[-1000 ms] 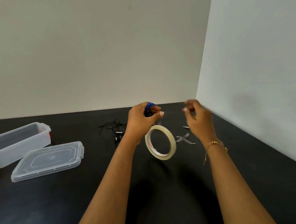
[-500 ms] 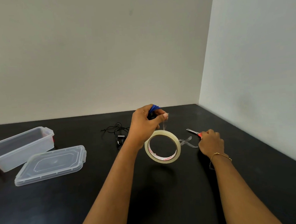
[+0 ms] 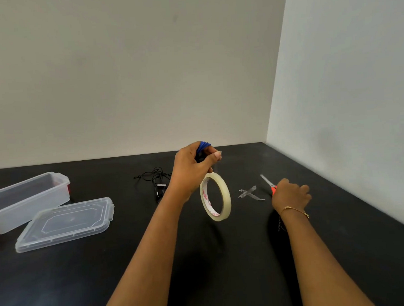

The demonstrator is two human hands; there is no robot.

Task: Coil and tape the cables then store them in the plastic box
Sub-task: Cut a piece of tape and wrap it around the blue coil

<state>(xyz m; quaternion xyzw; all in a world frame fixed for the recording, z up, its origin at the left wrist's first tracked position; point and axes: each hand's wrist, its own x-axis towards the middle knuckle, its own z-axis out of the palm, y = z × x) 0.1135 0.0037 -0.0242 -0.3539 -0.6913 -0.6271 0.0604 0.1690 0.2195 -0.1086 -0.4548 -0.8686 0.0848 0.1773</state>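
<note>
My left hand is raised over the black table and grips a coiled blue cable. A strip of clear tape runs from that hand down to the tape roll, which hangs below it. My right hand is down on the table, fingers curled round the orange handle of a pair of scissors whose blades point away. A tangled black cable lies on the table behind my left wrist. The clear plastic box stands open at the far left.
The box's clear lid lies flat beside the box. Crossed scraps of clear tape stick to the table between the roll and the scissors. A white wall borders the table on the right.
My right hand let go of the tape end, dropped to the table and took hold of the scissors. The tape roll has swung to hang edge-on below my left hand.
</note>
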